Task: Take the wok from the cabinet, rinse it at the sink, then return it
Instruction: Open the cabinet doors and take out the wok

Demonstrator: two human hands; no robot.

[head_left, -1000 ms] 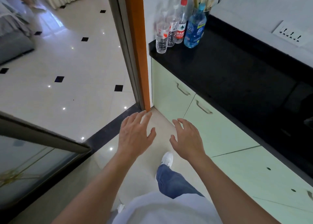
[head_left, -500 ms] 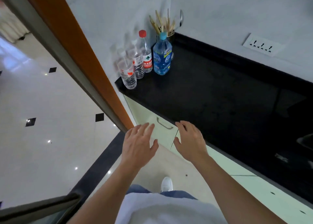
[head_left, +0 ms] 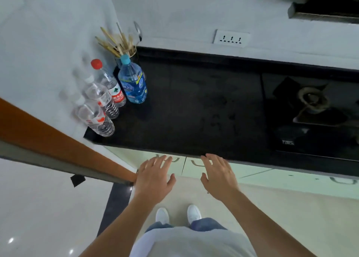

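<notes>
From the head view, our left hand point(head_left: 154, 181) and right hand point(head_left: 218, 176) hover spread and empty before the cabinet doors point(head_left: 194, 167) under the worktop point(head_left: 194, 111). The wok is unseen, presumably inside; likely heavy, rigid, best gripped by its handle.

A black table point(head_left: 194, 105) runs along pale grey walls point(head_left: 174, 13) with a white socket strip point(head_left: 231, 36); glossy cream floor tiles point(head_left: 38, 208) meet an orange door frame point(head_left: 48, 138).
</notes>
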